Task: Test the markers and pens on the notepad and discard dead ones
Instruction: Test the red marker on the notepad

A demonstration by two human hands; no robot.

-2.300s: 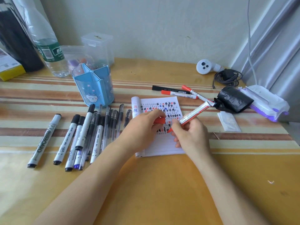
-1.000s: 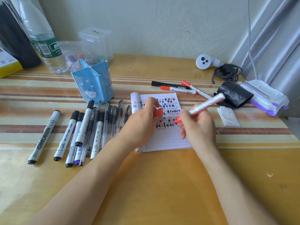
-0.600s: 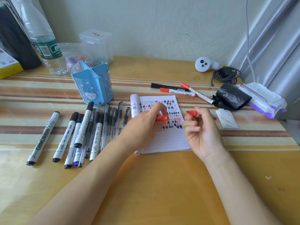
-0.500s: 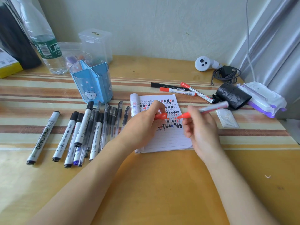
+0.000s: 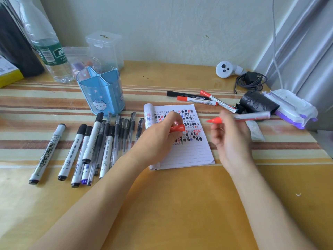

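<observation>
Marker (image 5: 252,116) raised off notepad (image 5: 191,154) | right hand (image 5: 232,139) grips it | left hand (image 5: 158,138) pinches cap (image 5: 177,128)

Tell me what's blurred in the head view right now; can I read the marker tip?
Head view: the right hand and its red marker are motion-smeared, tip soft; the left hand, red cap and notepad marks are sharp; soft daylight, mild sheen; the wide-angle lens bows the table stripes.

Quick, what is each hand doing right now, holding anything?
The left hand pinches a red cap over the notepad.
The right hand holds the uncapped red marker.
</observation>
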